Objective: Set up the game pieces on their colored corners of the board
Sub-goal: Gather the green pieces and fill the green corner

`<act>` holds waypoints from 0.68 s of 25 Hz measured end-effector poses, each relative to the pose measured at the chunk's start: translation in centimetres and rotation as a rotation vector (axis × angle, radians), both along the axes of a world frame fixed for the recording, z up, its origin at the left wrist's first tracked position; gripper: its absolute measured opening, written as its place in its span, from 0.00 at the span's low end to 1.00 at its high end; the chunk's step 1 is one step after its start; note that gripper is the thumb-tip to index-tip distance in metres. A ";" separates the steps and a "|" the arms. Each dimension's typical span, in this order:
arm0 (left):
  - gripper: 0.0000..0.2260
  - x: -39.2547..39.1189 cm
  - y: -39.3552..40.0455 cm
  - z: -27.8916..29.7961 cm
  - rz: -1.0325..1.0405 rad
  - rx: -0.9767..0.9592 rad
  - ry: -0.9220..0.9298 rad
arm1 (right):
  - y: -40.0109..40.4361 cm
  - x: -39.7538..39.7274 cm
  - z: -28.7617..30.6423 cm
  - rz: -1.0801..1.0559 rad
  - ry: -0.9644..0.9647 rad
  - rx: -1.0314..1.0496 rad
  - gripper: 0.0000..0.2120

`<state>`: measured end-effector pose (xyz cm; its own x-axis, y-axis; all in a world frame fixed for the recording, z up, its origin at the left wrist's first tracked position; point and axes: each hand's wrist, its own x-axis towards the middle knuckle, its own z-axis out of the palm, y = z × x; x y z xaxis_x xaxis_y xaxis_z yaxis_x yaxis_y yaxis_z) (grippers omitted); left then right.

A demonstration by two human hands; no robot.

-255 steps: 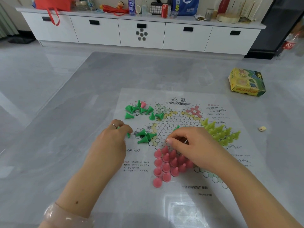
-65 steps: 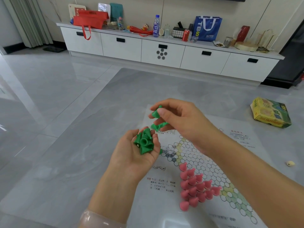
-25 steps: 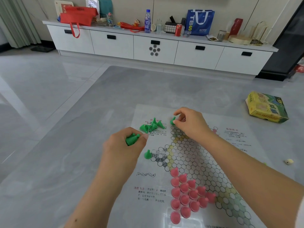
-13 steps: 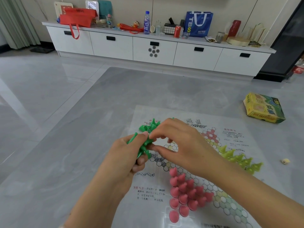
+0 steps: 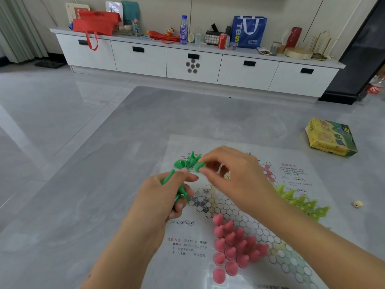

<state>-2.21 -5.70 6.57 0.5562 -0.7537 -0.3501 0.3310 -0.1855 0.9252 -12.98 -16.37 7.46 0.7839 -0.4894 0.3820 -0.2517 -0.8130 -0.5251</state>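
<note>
While the left hand (image 5: 160, 195) gripped a bunch of green pieces (image 5: 178, 191), the right hand (image 5: 233, 174) pinched one green piece (image 5: 199, 166).
More green pieces (image 5: 187, 161) lay on the board (image 5: 291, 178), on a grey table (image 5: 83, 195).

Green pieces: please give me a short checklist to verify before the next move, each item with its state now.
1. Right hand pinches one green piece: ok.
2. Left hand holds the spare green pieces securely: ok.
3. Dark corner of the board is free of pieces: ok, as far as the hands let it show.
4. Loose green pieces lie off the grid, on the printed text: not ok, not yet placed.
5. Pink pieces fill their corner: ok.
6. Number of green pieces is complete: cannot tell.
</note>
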 end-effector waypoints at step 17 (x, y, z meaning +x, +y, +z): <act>0.08 0.3 0.0 0.2 0.063 -0.003 0.002 | -7.9 0.9 -4.5 -0.494 0.194 0.212 0.04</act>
